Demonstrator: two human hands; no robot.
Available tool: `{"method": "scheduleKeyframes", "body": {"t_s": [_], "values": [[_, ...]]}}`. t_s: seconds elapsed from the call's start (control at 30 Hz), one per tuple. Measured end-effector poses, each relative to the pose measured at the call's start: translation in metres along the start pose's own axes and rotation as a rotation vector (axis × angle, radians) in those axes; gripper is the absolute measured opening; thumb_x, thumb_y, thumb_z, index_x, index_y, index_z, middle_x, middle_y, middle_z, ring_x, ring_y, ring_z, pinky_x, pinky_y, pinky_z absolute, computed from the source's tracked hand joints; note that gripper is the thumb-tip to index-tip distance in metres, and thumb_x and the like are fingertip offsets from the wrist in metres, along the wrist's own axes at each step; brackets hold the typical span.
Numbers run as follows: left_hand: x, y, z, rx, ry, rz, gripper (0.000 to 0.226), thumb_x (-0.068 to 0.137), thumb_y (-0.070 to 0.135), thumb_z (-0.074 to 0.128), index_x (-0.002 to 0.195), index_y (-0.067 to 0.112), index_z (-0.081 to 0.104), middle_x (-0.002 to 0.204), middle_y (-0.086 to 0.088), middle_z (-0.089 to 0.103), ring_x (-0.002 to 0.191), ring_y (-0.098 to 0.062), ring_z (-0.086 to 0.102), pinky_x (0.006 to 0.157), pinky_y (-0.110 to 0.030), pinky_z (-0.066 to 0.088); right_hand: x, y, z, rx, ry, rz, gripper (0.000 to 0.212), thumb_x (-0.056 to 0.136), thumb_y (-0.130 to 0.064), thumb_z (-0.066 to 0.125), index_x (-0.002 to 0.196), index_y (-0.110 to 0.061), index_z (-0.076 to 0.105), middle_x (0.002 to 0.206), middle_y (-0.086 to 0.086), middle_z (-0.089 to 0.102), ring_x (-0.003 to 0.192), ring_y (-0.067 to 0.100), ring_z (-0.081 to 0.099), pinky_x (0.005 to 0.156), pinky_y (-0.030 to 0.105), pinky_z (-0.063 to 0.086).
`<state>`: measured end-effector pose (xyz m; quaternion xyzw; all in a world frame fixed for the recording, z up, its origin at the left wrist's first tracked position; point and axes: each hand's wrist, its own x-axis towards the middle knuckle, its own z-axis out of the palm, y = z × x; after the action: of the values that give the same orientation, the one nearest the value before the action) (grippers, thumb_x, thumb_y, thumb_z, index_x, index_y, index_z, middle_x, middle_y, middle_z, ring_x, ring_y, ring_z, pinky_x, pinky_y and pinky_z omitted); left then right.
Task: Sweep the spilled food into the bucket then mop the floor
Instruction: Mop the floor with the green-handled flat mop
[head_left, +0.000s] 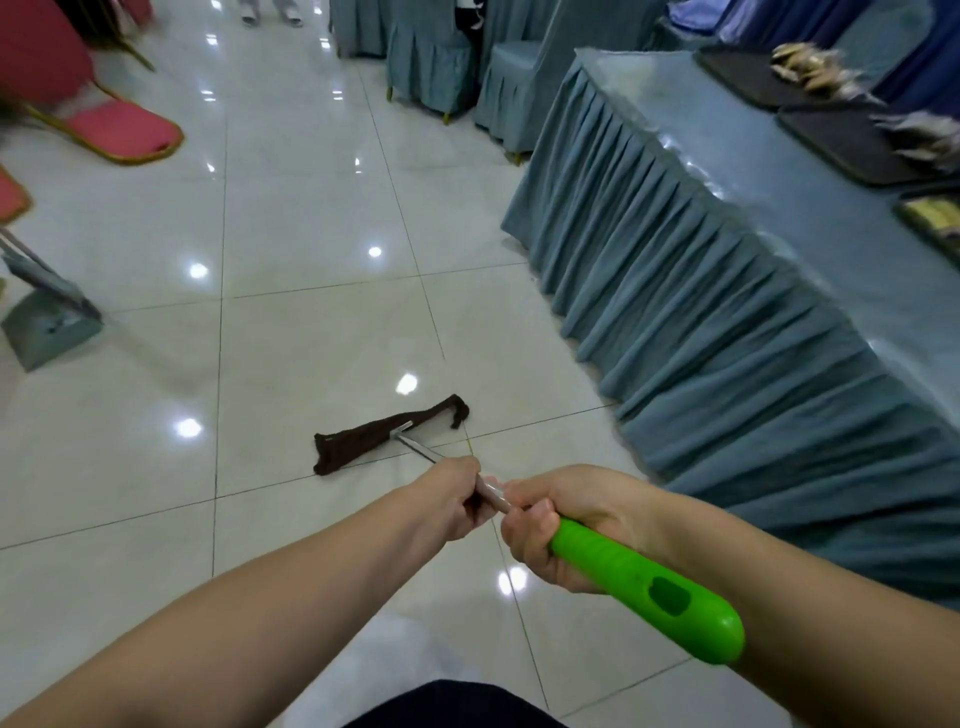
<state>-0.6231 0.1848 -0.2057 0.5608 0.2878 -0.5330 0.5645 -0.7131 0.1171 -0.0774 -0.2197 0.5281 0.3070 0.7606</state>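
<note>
A flat mop with a dark brown head (387, 432) lies on the glossy white tile floor ahead of me. Its metal pole (420, 450) runs back to a bright green handle (649, 590). My left hand (451, 501) grips the metal pole. Just behind it my right hand (563, 525) grips the front of the green handle. A grey-green dustpan (49, 330) with a long handle stands on the floor at the far left. I see no spilled food on the tiles.
A long table with a pleated blue-grey skirt (701, 312) runs along the right, with dark trays (841, 140) on top. Covered chairs (431, 67) stand at the back. Red chairs with gold frames (124, 130) are at the upper left. Someone's feet (270, 13) show at the far top.
</note>
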Motion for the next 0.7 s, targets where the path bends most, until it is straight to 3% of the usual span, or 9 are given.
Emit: {"method": "scheduleKeyframes", "body": {"t_s": [0.07, 0.2, 0.3, 0.43, 0.57, 0.7], "values": [[-0.005, -0.001, -0.001, -0.005, 0.016, 0.019, 0.025, 0.094, 0.008, 0.039, 0.070, 0.005, 0.046, 0.030, -0.004, 0.046, 0.041, -0.015, 0.051, 0.029, -0.014, 0.042, -0.006, 0.000, 0.001, 0.014, -0.018, 0.004, 0.012, 0.093, -0.012, 0.056, 0.082, -0.010, 0.054, 0.053, 0.000, 0.039, 0.026, 0.008, 0.037, 0.027, 0.010, 0.034], [-0.008, 0.006, -0.007, -0.019, 0.020, 0.046, 0.029, 0.094, 0.007, 0.038, 0.066, 0.006, 0.044, 0.025, -0.002, 0.042, 0.021, -0.011, 0.047, 0.028, -0.013, 0.040, -0.004, -0.003, 0.007, 0.039, -0.054, 0.006, 0.009, 0.092, -0.010, 0.055, 0.084, -0.006, 0.054, 0.055, 0.001, 0.039, 0.025, 0.008, 0.038, 0.028, 0.010, 0.035], [-0.004, 0.013, -0.016, 0.001, 0.043, 0.066, 0.034, 0.096, 0.008, 0.037, 0.063, 0.006, 0.042, 0.024, -0.001, 0.041, 0.037, -0.014, 0.052, 0.027, -0.012, 0.038, 0.013, -0.009, 0.019, 0.060, -0.083, 0.008, 0.005, 0.093, -0.008, 0.051, 0.088, -0.010, 0.052, 0.053, 0.000, 0.038, 0.024, 0.008, 0.037, 0.026, 0.011, 0.034], [0.009, 0.034, -0.031, -0.010, 0.051, 0.065, 0.034, 0.097, 0.011, 0.039, 0.063, 0.008, 0.040, 0.051, -0.006, 0.042, 0.048, -0.016, 0.047, 0.026, -0.012, 0.037, 0.038, -0.024, 0.040, 0.094, -0.088, 0.000, 0.022, 0.098, -0.013, 0.048, 0.076, -0.007, 0.051, 0.049, -0.001, 0.034, 0.022, 0.007, 0.034, 0.024, 0.011, 0.031], [0.024, 0.071, -0.049, -0.045, 0.027, 0.076, 0.037, 0.098, 0.014, 0.040, 0.062, 0.009, 0.039, 0.036, -0.003, 0.040, 0.029, -0.012, 0.049, 0.027, -0.013, 0.039, 0.054, -0.052, 0.068, 0.071, -0.088, -0.016, 0.026, 0.099, -0.016, 0.047, 0.075, -0.006, 0.050, 0.043, 0.000, 0.034, 0.021, 0.007, 0.034, 0.023, 0.012, 0.030], [0.048, 0.118, -0.072, -0.074, 0.034, 0.059, 0.033, 0.100, 0.019, 0.040, 0.068, 0.008, 0.043, 0.057, -0.006, 0.044, 0.055, -0.014, 0.048, 0.030, -0.014, 0.043, 0.081, -0.083, 0.106, 0.058, -0.089, -0.029, 0.027, 0.100, -0.016, 0.046, 0.073, -0.010, 0.049, 0.039, 0.001, 0.036, 0.021, 0.007, 0.033, 0.023, 0.012, 0.030]]}}
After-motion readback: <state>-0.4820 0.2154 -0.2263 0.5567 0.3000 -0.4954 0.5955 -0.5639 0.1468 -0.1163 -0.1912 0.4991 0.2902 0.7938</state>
